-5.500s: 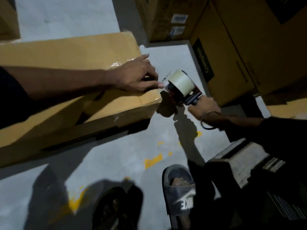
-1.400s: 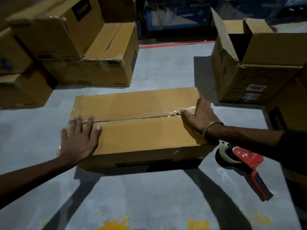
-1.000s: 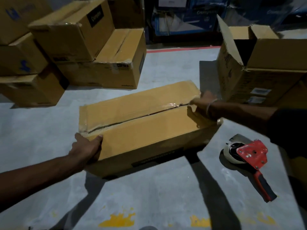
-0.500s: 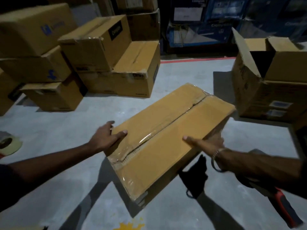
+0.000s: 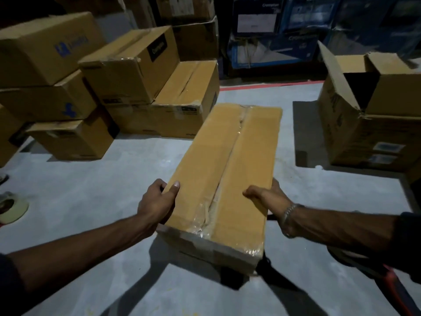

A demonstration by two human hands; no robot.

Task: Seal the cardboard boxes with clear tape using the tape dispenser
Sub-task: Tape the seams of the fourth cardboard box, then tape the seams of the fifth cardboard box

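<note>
Long box (image 5: 230, 169): I see it lying lengthwise away from me on the grey floor (image 5: 91, 179), clear tape (image 5: 205, 213) shining along its centre seam and over the near end.
Left hand (image 5: 157, 201): I have it gripping the box's left edge near the close end, thumb on top, fingers curled down the side.
Right hand (image 5: 264, 195): I have it gripping the right edge opposite, thumb lying on the top face, fingers out of sight behind the edge; a metal bracelet (image 5: 288, 215) sits on the wrist.
Tape dispenser (image 5: 391, 290): only a red and dark handle shows at the lower right on the floor, mostly hidden under my right forearm.
Stacked boxes (image 5: 127, 71): closed cartons piled at the left and behind, just beside the long box's far left corner.
Open box (image 5: 373, 124): at the right, flaps raised, apart from the long box.
Tape roll (image 5: 13, 208): at the far left edge, on the floor.
</note>
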